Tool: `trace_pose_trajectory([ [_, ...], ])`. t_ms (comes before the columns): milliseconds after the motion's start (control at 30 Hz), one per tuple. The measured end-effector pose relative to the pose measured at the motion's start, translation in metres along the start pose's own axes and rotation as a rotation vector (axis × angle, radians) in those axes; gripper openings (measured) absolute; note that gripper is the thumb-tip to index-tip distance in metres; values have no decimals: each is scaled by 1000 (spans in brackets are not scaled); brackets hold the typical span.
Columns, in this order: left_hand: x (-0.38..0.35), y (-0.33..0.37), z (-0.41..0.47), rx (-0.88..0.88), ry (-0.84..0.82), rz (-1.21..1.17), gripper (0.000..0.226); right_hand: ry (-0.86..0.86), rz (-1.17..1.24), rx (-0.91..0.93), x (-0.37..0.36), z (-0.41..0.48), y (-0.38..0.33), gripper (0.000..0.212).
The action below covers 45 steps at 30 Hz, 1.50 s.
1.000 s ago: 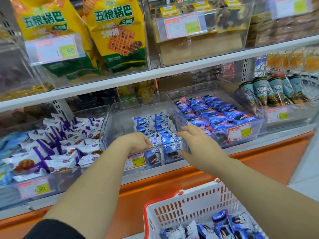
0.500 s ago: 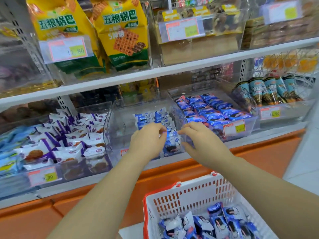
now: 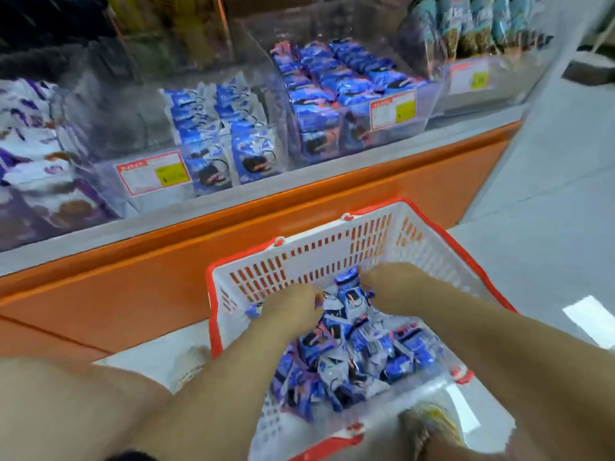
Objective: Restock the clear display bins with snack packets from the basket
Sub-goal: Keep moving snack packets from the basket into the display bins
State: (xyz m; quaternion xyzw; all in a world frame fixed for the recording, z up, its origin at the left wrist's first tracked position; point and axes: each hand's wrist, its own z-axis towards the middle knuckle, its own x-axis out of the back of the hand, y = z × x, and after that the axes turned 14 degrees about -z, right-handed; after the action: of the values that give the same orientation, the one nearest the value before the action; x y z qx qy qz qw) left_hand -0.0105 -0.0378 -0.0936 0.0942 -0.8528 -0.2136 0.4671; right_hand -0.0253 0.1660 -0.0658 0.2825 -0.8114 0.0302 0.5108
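A white basket with a red rim stands on the floor below the shelf and holds several blue snack packets. Both my hands are down inside it. My left hand and my right hand curl their fingers onto a small bunch of packets between them; blur hides the exact grip. On the shelf above, the middle clear bin holds two short rows of the same blue packets, with bare room on its left side.
To the right a clear bin of darker blue packets is nearly full, then a bin of cone snacks. A bin of purple-and-white packets sits at the left. The orange shelf base runs behind the basket; grey floor lies to the right.
Both hands left the middle bin on the shelf and dropped into the basket. My view tilted down, so the upper shelf is out of sight.
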Motion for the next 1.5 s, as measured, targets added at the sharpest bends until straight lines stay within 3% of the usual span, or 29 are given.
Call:
trace_pose_trajectory([
  [100,-37,-23,12,47,-169,25,22,-140,-3,63,-44,14,-18,32],
  [233,-78,-37,27,62,-273,64,19,-325,-24,165,-91,25,-41,37],
  [433,-111,-37,36,49,-369,18,29,-369,-75,216,-136,37,-59,32],
  [600,-107,-32,34,25,-338,-10,31,-375,-85,153,-132,48,-58,9],
  [700,-92,-24,32,-2,-275,-62,32,-368,-79,100,-119,44,-45,10],
  [900,-72,-5,8,-39,-235,-80,33,-348,-136,127,-118,19,-37,42],
  [1233,-69,-10,-8,-41,-244,-137,35,-329,-219,148,-113,32,-51,19],
  [1367,-65,-12,-3,-15,-222,-193,33,-292,-146,108,-97,35,-36,14],
  [1500,-42,-2,-4,7,-103,-414,33,-215,66,97,-54,35,-8,13],
])
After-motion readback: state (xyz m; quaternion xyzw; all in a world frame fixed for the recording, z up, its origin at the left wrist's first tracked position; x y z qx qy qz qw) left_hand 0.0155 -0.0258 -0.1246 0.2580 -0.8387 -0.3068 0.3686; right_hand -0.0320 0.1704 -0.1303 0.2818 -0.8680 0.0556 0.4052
